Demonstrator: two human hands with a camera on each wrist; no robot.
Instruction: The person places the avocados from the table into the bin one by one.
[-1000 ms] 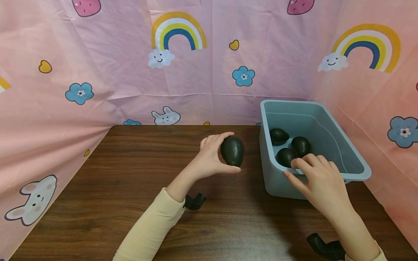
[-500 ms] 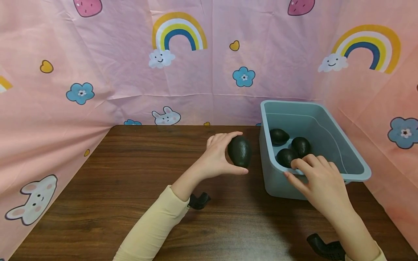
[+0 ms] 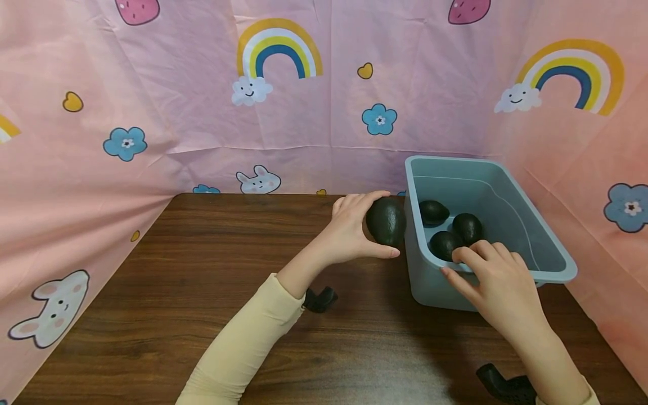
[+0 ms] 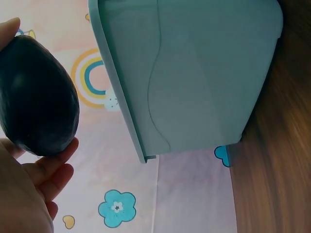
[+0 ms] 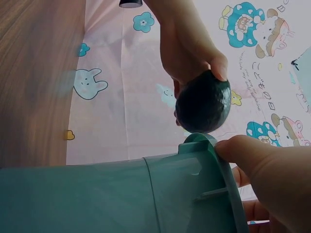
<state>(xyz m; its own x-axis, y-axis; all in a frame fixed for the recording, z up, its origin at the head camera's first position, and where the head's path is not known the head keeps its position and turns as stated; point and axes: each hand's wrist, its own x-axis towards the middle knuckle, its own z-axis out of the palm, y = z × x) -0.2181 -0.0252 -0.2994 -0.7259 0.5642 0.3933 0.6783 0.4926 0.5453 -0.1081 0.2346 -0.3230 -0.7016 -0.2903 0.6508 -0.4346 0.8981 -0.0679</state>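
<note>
My left hand [image 3: 349, 233] holds a dark green avocado [image 3: 387, 222] between thumb and fingers, raised just left of the blue-grey plastic bin [image 3: 430, 289]. In the left wrist view the fingers curve around the avocado [image 4: 39, 97], apart from the bin's wall [image 4: 204, 77]. My right hand [image 3: 498, 287] grips the bin's near rim, with the thumb outside and the fingers curled over the edge. Inside the bin, near its left side, lie three avocados, one of them at the back [image 3: 432, 212]. The right wrist view shows the held avocado [image 5: 204, 104] close above the rim.
The bin stands on the right of a brown wooden table [image 3: 202, 253]. A pink printed cloth [image 3: 324, 124] hangs behind the table and along both sides. A black wrist mount [image 3: 320, 300] juts out under the left wrist, another [image 3: 503, 385] by the right.
My left hand has carried the avocado rightward and slightly up, close to the bin's left wall. The right hand keeps its grip on the rim, and the avocados in the bin stay put.
</note>
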